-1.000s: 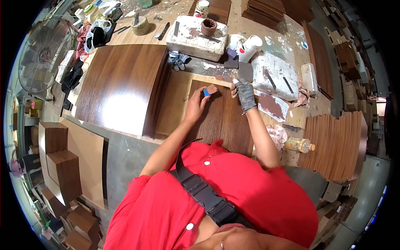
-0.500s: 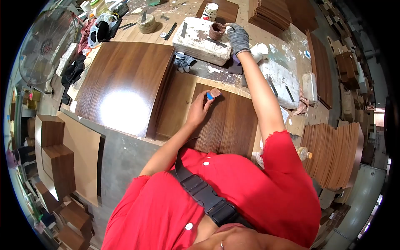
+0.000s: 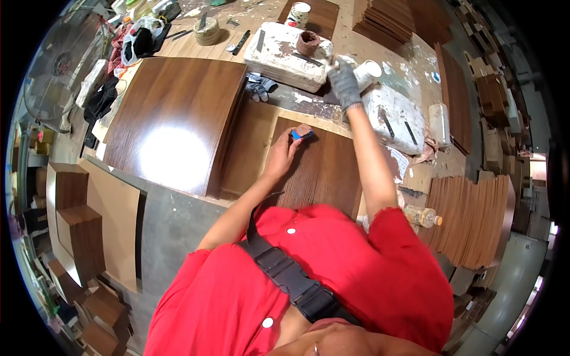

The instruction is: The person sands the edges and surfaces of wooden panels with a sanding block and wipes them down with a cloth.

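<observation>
My bare left hand (image 3: pixel 283 151) is closed on a small blue-and-brown block (image 3: pixel 302 132), over the far part of a dark wood panel (image 3: pixel 320 172). My right hand (image 3: pixel 344 85), in a grey glove, is raised beyond the panel, between a paint-stained white block (image 3: pixel 287 56) and a white cup (image 3: pixel 367 72). Its fingers look pressed together, but blur hides what they may hold. A brown pot (image 3: pixel 308 43) rests on the white block, just left of that hand.
A glossy stack of brown panels (image 3: pixel 178 113) lies on the left. At the right are another stained block (image 3: pixel 393 118), a stack of thin boards (image 3: pixel 469 219) and a bottle (image 3: pixel 421 216). A fan (image 3: pixel 62 68) stands far left.
Since half a second ago, my right hand has come away from the brown pot, back toward me. Earlier it had gone from above the panel to the pot. My left hand stays on the block.
</observation>
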`<state>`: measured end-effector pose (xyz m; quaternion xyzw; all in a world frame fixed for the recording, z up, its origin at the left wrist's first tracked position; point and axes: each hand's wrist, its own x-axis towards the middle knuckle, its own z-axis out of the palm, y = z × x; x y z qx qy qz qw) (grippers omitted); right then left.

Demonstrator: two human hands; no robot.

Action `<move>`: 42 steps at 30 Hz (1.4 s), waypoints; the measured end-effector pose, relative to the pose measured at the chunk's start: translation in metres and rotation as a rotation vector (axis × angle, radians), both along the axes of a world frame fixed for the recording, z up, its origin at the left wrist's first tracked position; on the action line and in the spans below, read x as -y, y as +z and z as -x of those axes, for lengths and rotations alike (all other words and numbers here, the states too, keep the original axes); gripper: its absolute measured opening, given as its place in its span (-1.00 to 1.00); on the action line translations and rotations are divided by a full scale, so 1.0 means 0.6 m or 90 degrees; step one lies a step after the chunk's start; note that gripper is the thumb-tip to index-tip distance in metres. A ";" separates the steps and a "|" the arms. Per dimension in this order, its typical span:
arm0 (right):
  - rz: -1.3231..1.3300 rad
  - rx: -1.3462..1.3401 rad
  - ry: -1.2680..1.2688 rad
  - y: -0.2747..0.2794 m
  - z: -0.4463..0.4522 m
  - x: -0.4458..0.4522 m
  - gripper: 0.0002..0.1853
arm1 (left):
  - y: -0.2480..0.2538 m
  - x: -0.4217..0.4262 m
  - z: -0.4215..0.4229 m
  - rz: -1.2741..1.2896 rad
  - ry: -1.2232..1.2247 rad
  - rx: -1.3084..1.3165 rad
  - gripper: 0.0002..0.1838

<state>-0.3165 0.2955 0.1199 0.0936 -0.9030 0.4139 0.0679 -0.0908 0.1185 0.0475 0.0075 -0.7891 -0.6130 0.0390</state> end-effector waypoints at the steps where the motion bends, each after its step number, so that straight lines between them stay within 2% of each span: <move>1: 0.280 0.108 0.067 -0.061 -0.013 -0.035 -0.55 | -0.005 0.000 0.001 0.014 -0.002 -0.006 -0.61; 3: 0.523 0.202 0.040 -0.116 -0.080 -0.062 -0.59 | 0.001 -0.001 0.000 -0.009 -0.009 0.015 -0.61; 5: 0.481 0.173 -0.044 -0.108 -0.228 -0.015 -0.62 | -0.006 -0.006 0.002 -0.014 -0.014 0.012 -0.61; 6: 0.477 0.153 -0.034 -0.107 -0.288 -0.001 -0.64 | -0.016 -0.007 0.003 -0.010 -0.012 0.001 -0.61; 8: 0.611 0.276 -0.082 -0.123 -0.348 0.025 -0.66 | -0.035 -0.009 0.004 -0.015 -0.020 0.009 -0.62; 10: 0.626 0.409 0.032 -0.137 -0.374 0.011 -0.56 | -0.023 -0.010 0.000 0.060 -0.078 -0.004 -0.62; 11: 0.712 0.343 0.024 -0.167 -0.380 0.022 -0.61 | -0.011 -0.013 -0.006 0.093 -0.081 -0.027 -0.63; 12: 0.761 0.335 -0.036 -0.136 -0.383 0.030 -0.68 | 0.004 -0.016 -0.011 0.091 -0.086 -0.048 -0.61; 14: 0.743 0.247 -0.041 -0.150 -0.378 0.025 -0.65 | 0.017 -0.019 -0.015 -0.009 -0.153 0.023 -0.53; 15: 0.751 0.237 -0.049 -0.144 -0.381 0.015 -0.65 | -0.026 -0.021 -0.009 -0.052 -0.158 -0.044 -0.49; 17: 0.773 0.258 -0.026 -0.111 -0.384 -0.006 -0.59 | 0.009 -0.025 -0.025 0.012 -0.176 -0.031 -0.51; 18: 0.609 0.173 -0.090 -0.081 -0.384 -0.029 -0.57 | 0.021 -0.025 -0.033 0.071 -0.182 -0.014 -0.53; 19: 0.560 0.027 -0.133 -0.080 -0.379 -0.056 -0.56 | 0.009 -0.027 -0.036 0.013 -0.168 -0.020 -0.63; 20: 0.440 -0.001 -0.188 -0.055 -0.382 -0.101 -0.62 | 0.000 -0.023 -0.042 0.016 -0.168 -0.020 -0.63; 21: 0.356 -0.140 -0.217 -0.055 -0.376 -0.153 -0.70 | -0.007 -0.014 -0.051 -0.038 -0.152 -0.016 -0.66; 22: 0.158 -0.291 -0.287 -0.057 -0.366 -0.209 -0.75 | -0.010 -0.007 -0.063 -0.093 -0.134 -0.012 -0.68; 24: 0.274 -0.217 -0.376 -0.156 -0.339 -0.349 -0.85 | 0.005 0.003 -0.109 -0.132 -0.109 0.014 -0.69; 25: 0.073 -0.216 -0.497 -0.089 -0.372 -0.366 -0.83 | 0.002 0.012 -0.131 -0.155 -0.093 0.032 -0.67; 26: 0.068 -0.182 -0.520 -0.116 -0.370 -0.408 -0.74 | -0.001 0.019 -0.152 -0.178 -0.077 0.049 -0.64; 27: -0.216 0.019 -0.496 -0.165 -0.352 -0.439 -0.67 | -0.009 0.025 -0.168 -0.165 -0.062 0.041 -0.60; 28: -0.493 0.222 -0.447 -0.210 -0.345 -0.465 -0.61 | -0.026 0.031 -0.180 -0.243 -0.035 0.081 -0.58; 30: -0.576 -0.106 -0.306 -0.227 -0.382 -0.489 -0.59 | -0.015 0.037 -0.199 -0.269 0.015 0.104 -0.56; 32: -0.218 -0.112 -0.366 -0.196 -0.363 -0.490 -0.60 | 0.000 0.040 -0.217 -0.229 0.051 0.051 -0.54; 33: -0.127 -0.145 -0.357 -0.181 -0.361 -0.492 -0.57 | 0.006 0.042 -0.224 -0.226 0.060 0.027 -0.53; 34: -0.125 -0.146 -0.353 -0.192 -0.356 -0.501 -0.57 | 0.009 0.043 -0.231 -0.229 0.076 0.027 -0.52; 36: -0.217 -0.083 -0.244 -0.228 -0.361 -0.511 -0.50 | 0.009 0.048 -0.250 -0.212 0.073 -0.014 -0.50; 37: -0.239 -0.116 -0.293 -0.230 -0.411 -0.470 -0.54 | 0.009 0.047 -0.258 -0.211 0.081 -0.013 -0.49; 38: -0.362 -0.013 -0.302 -0.205 -0.411 -0.466 -0.53 | 0.009 0.049 -0.265 -0.207 0.086 -0.017 -0.49; 40: -0.031 0.049 -0.305 -0.196 -0.369 -0.495 -0.54 | 0.005 0.056 -0.279 -0.209 0.081 -0.051 -0.49; 41: -0.250 -0.171 -0.279 -0.179 -0.375 -0.500 -0.55 | 0.007 0.056 -0.291 -0.180 0.119 -0.047 -0.48; 42: -0.170 -0.181 -0.336 -0.155 -0.379 -0.490 -0.54 | 0.009 0.055 -0.302 -0.176 0.122 -0.045 -0.48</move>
